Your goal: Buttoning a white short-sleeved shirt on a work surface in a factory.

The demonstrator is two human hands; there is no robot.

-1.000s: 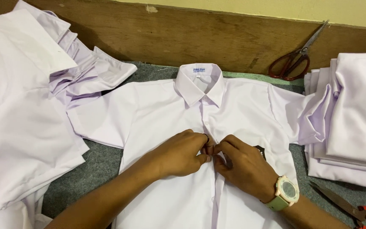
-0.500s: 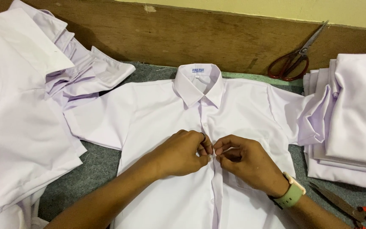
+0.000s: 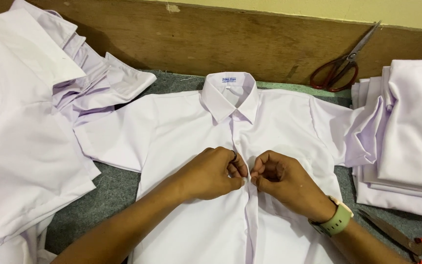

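Observation:
A white short-sleeved shirt (image 3: 181, 127) lies face up on the grey felt table (image 3: 108, 195), collar toward the wall. My left hand (image 3: 211, 173) and my right hand (image 3: 282, 183) meet at the shirt's front placket, mid-chest, just below a fastened button. Both pinch the placket edges between thumb and fingertips, knuckles almost touching. A ring sits on a left finger and a pale green watch (image 3: 337, 221) on my right wrist.
A heap of white shirts (image 3: 20, 137) fills the left side. A stack of folded white shirts (image 3: 406, 142) lies on the right. Red-handled scissors (image 3: 340, 68) rest by the wooden back board (image 3: 172, 39). Orange-handled snips (image 3: 406, 239) lie at the lower right.
Both hands have slid a little down the placket and drawn closer together. My right wrist has turned, so the watch face shows less.

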